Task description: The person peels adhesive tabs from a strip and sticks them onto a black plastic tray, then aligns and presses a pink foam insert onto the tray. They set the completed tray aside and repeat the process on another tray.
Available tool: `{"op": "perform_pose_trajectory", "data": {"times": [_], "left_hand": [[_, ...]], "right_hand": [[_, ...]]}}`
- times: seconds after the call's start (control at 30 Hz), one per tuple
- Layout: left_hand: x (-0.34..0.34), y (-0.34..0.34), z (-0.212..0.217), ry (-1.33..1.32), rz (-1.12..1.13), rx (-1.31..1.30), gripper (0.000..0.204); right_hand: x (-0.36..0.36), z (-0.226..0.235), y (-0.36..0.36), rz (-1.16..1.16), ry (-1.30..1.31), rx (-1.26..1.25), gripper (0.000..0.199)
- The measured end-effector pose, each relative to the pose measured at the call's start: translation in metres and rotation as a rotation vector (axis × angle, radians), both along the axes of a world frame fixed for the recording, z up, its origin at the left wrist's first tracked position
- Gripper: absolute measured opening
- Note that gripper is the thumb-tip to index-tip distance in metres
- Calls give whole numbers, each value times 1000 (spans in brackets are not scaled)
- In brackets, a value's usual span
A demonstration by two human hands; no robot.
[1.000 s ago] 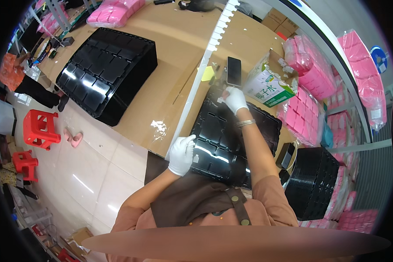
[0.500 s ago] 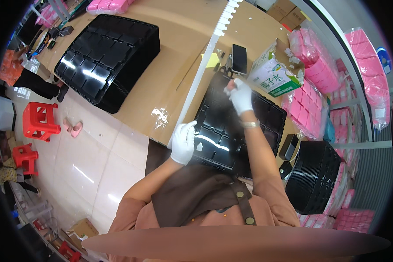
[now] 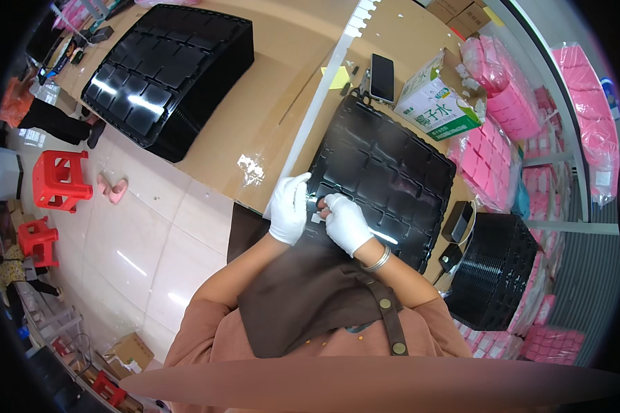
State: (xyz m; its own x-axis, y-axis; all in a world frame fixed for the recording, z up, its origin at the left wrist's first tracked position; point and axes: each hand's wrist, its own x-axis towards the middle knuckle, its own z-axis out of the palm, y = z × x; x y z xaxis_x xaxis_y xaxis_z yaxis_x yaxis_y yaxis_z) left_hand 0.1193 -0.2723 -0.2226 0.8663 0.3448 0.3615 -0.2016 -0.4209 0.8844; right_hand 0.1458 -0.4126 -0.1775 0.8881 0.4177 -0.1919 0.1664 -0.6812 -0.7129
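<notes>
A black plastic tray (image 3: 393, 162) with moulded rectangular compartments lies in front of me. My left hand (image 3: 289, 210), in a white glove, is at the tray's left edge. Its fingers are curled together, and whatever they may hold is hidden. Above the near left part of the tray is my right hand (image 3: 346, 224), also gloved in white, with bare fingertips showing. Those fingertips are drawn together in a pinch, too small to tell on what. Beside them on the tray is a small white piece (image 3: 317, 218), partly covered.
Beyond the tray are scissors (image 3: 362, 96), a phone (image 3: 382, 77), a yellow note (image 3: 335, 77) and a white-green carton (image 3: 439, 103). Stacks of black trays stand at left (image 3: 169, 76) and right (image 3: 492, 268). Pink wrapped packs (image 3: 486, 162) line the right. A white notched bar (image 3: 324, 96) crosses the table.
My right hand has come back from the tray's far side to its near left part, beside my left hand. The left hand has stayed almost in place. The view has shifted slightly.
</notes>
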Motion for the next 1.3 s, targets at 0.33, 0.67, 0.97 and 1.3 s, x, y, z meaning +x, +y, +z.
{"op": "perform_pose_trajectory", "data": {"times": [0.33, 0.67, 0.97, 1.3], "left_hand": [[5, 1, 2, -9, -10, 54, 20], [-4, 12, 42, -62, 46, 164, 21], [-6, 37, 48, 42, 174, 140, 20], [18, 19, 50, 73, 148, 161, 20]], "right_hand": [[13, 3, -9, 146, -20, -7, 1], [260, 116, -162, -676, -666, 326, 15], [290, 82, -299, -672, -648, -131, 30], [238, -39, -352, -869, -360, -532, 20]]}}
